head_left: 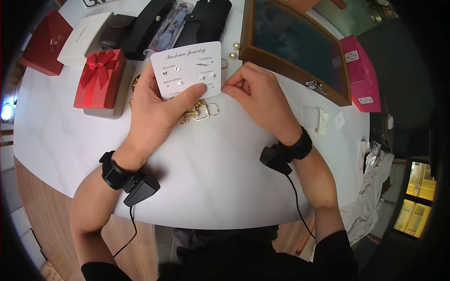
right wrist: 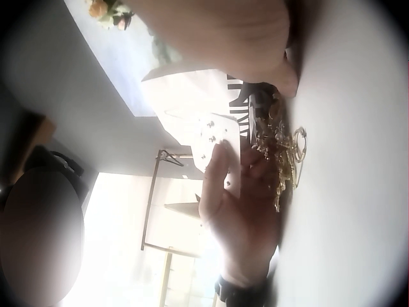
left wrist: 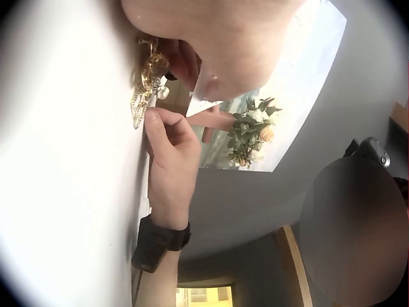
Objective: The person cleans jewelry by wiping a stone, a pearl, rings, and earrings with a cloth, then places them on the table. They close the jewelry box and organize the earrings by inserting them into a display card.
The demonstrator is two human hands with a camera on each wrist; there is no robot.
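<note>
My left hand (head_left: 152, 114) holds a white earring card (head_left: 191, 68) printed "Fashion Jewelry", with the thumb across its lower front. Small stud earrings (head_left: 202, 77) sit on the card beside weekday names. Under and just below the card lies a tangle of gold-coloured jewelry (head_left: 191, 114), partly hidden by the card and hand. Close to the card's right edge is my right hand (head_left: 262, 96), its fingers curled and thumb meeting the index finger; nothing shows between those fingertips. Two pearl-like beads (head_left: 234, 55) and a thin gold hoop (head_left: 224, 63) lie beyond that hand.
A brown wooden box with a glass lid (head_left: 280, 71) stands at the back right, a pink packet (head_left: 363, 82) beside it. Red ribboned box (head_left: 99, 77), white box (head_left: 84, 37) and dark cases (head_left: 147, 25) line the back left. A small white pouch (head_left: 322, 122) lies right.
</note>
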